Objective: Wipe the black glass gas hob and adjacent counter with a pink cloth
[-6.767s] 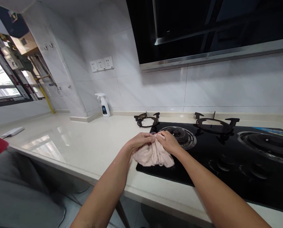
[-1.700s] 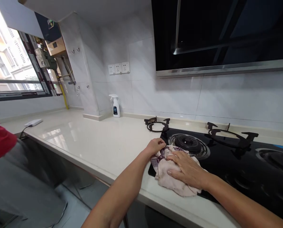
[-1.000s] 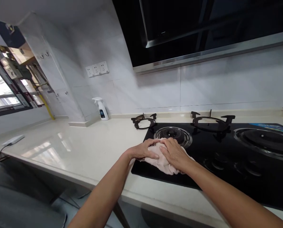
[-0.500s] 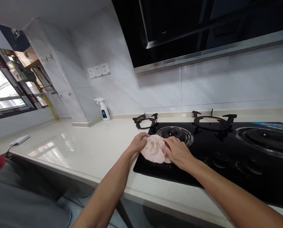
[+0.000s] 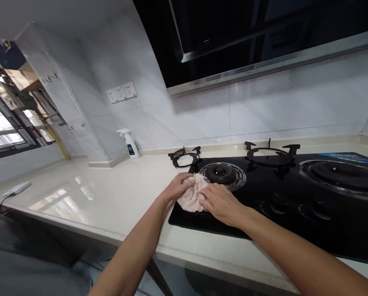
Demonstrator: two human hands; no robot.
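A crumpled pale pink cloth (image 5: 191, 196) lies on the front left corner of the black glass gas hob (image 5: 264, 209). My left hand (image 5: 178, 190) is closed on the cloth's left edge. Over the cloth's right side lies my right hand (image 5: 220, 202), its fingers bent and gripping the fabric. Just behind the cloth is the bare left burner (image 5: 222, 174).
Two black pan supports are off their burners: a small one (image 5: 184, 156) on the cream counter, a larger one (image 5: 271, 154) at the hob's back. A white spray bottle (image 5: 129, 144) stands by the wall. A white device (image 5: 16, 188) lies far left. Hob knobs (image 5: 279, 200) sit right of my hands.
The cloth has been gathered into a smaller bunch between my hands, and my right hand has slid toward the left over it. The view has swung slightly to the right.
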